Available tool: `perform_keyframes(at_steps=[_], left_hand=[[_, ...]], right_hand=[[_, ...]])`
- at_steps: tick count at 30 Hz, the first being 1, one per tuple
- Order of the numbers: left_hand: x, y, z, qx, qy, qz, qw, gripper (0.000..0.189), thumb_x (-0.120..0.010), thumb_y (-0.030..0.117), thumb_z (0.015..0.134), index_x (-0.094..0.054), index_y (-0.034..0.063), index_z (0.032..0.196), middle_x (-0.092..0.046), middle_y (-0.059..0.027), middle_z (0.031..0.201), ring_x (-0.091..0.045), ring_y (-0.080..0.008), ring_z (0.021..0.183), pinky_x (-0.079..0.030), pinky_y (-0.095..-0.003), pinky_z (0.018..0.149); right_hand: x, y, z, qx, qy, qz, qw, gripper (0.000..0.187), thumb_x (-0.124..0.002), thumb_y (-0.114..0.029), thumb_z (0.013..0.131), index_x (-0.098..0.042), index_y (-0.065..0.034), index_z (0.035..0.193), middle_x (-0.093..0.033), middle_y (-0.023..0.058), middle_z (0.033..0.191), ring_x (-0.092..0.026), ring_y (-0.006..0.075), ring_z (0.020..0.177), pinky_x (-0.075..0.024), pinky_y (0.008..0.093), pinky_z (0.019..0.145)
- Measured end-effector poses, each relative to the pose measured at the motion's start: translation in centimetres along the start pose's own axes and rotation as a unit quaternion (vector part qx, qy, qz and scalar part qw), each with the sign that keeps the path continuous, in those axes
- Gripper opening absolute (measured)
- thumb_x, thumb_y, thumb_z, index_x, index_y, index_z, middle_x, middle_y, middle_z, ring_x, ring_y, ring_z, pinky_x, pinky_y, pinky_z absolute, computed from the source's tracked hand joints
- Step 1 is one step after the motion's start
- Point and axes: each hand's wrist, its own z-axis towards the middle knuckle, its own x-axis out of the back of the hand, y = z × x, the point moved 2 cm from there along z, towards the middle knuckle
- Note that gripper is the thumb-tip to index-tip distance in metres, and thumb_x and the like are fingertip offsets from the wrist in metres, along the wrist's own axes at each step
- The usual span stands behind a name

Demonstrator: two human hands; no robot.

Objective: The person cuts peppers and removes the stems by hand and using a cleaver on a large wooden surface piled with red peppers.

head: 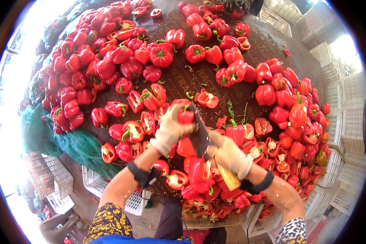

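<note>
My left hand [171,128], in a pale glove, grips a red bell pepper [186,116] above the middle of the dark table [183,76]. In my gloved right hand [228,152] is the yellow handle [228,178] of a wide-bladed knife. The dark knife blade [199,134] points away from me, its edge beside the held pepper; whether it touches cannot be told. Cut pepper halves [177,180] with pale seeds showing lie around and below both hands. Just beyond the blade rests another cut pepper [208,99].
Whole red peppers form a big heap [88,61] at left and another [292,100] at right. Green netting [76,146] hangs over the near left edge. White plastic crates [134,201] stand below and along the right. At the far edge a co-worker's dark-gloved hand [236,4] shows.
</note>
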Motion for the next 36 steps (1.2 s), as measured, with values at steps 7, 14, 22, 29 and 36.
perform_keyframes(at_steps=[7, 14, 22, 29, 36], left_hand=[[3.0, 0.8, -9.8, -0.081, -0.005, 0.060, 0.995, 0.063, -0.086, 0.009, 0.060, -0.058, -0.0001, 0.115, -0.059, -0.0139, 0.109, -0.059, -0.0252, 0.102, -0.049, -0.0341, 0.090], [1.2, 5.1, -10.7, -0.042, -0.049, -0.014, 0.998, 0.061, -0.087, 0.012, 0.057, -0.061, 0.0026, 0.111, -0.060, -0.0108, 0.105, -0.060, -0.0260, 0.095, -0.049, -0.0353, 0.086], [-5.6, 8.8, 4.1, -0.145, -0.088, 0.024, 0.985, 0.055, -0.077, 0.032, 0.073, -0.059, 0.0048, 0.117, -0.055, -0.0156, 0.125, -0.055, -0.0367, 0.111, -0.046, -0.0419, 0.093], [-17.1, 12.0, 22.5, -0.077, -0.114, 0.361, 0.922, 0.062, -0.071, 0.042, 0.077, -0.049, 0.0056, 0.122, -0.065, -0.0198, 0.102, -0.064, -0.0350, 0.090, -0.049, -0.0461, 0.080], [-19.0, 3.2, 9.1, 0.132, -0.147, -0.439, 0.877, 0.047, -0.073, 0.015, 0.080, -0.058, 0.0021, 0.122, -0.064, -0.0062, 0.104, -0.062, -0.0134, 0.078, -0.052, -0.0289, 0.055]], right_hand=[[-3.1, -0.5, -8.1, -0.192, -0.115, 0.330, 0.917, 0.046, -0.054, -0.016, 0.090, -0.046, -0.0024, 0.133, -0.058, 0.0015, 0.082, -0.054, 0.0068, 0.057, -0.0467, 0.0223, 0.044], [-4.7, 3.1, -9.9, -0.169, 0.082, 0.389, 0.902, 0.040, -0.048, -0.006, 0.091, -0.049, -0.0045, 0.131, -0.055, 0.0041, 0.074, -0.052, 0.0108, 0.052, -0.0461, 0.0274, 0.044], [3.9, 2.8, -15.5, -0.153, 0.207, 0.314, 0.914, 0.039, -0.048, -0.010, 0.094, -0.044, -0.0019, 0.132, -0.055, 0.0029, 0.072, -0.052, 0.0096, 0.051, -0.0469, 0.0248, 0.043], [5.2, 1.2, -15.4, -0.084, 0.289, 0.387, 0.872, 0.044, -0.047, -0.007, 0.093, -0.041, -0.0006, 0.136, -0.053, 0.0033, 0.079, -0.053, 0.0099, 0.056, -0.0486, 0.0252, 0.049], [7.3, 7.3, -14.9, -0.079, 0.319, 0.276, 0.903, 0.041, -0.047, -0.006, 0.093, -0.044, -0.0029, 0.134, -0.058, 0.0033, 0.078, -0.053, 0.0092, 0.053, -0.0468, 0.0265, 0.047]])
